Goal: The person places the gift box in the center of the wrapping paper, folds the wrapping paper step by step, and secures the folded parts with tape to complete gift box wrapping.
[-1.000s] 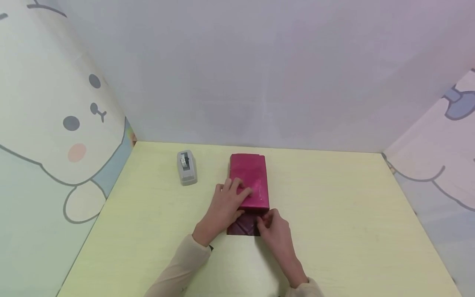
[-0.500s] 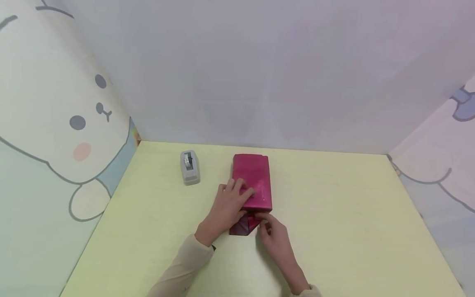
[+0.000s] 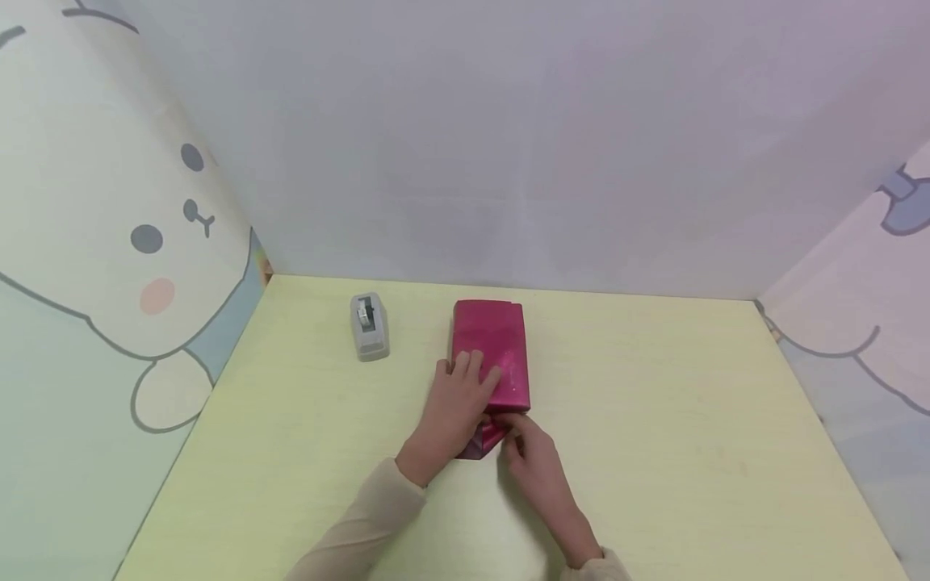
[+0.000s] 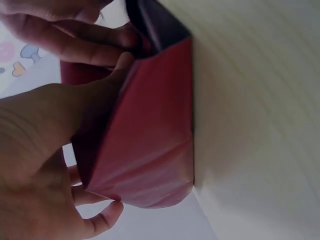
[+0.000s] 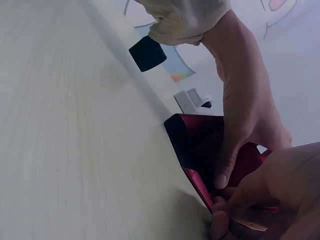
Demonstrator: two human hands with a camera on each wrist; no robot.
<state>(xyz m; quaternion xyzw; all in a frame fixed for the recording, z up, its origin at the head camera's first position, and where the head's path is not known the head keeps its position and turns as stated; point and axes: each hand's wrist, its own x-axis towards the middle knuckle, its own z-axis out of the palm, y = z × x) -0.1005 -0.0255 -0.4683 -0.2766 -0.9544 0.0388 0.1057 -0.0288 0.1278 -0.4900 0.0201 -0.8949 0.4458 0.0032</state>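
Note:
A box wrapped in shiny magenta paper (image 3: 494, 331) lies lengthwise on the table. My left hand (image 3: 452, 407) holds its near end, with bent fingers spread over the top and the thumb at the end face. At that end a folded flap of the wrapping paper (image 3: 492, 436) sticks out towards me, its darker inside partly showing. The right hand (image 3: 539, 460) pinches the right edge of this flap. In the left wrist view, the paper's creased red side (image 4: 150, 130) slopes down to the table. Fingers of both hands meet inside the fold (image 5: 200, 137) in the right wrist view.
A grey tape dispenser (image 3: 370, 331) stands left of the box on the pale yellow table (image 3: 654, 436). A plain backdrop (image 3: 508, 145) rises at the back, with cartoon-printed panels (image 3: 94, 202) at the sides. A black block (image 5: 147, 53) sits at the left sleeve.
The right hand has folded the right side of the end flap inwards, leaving a slanted edge. My left hand has shifted slightly right over the box and flap.

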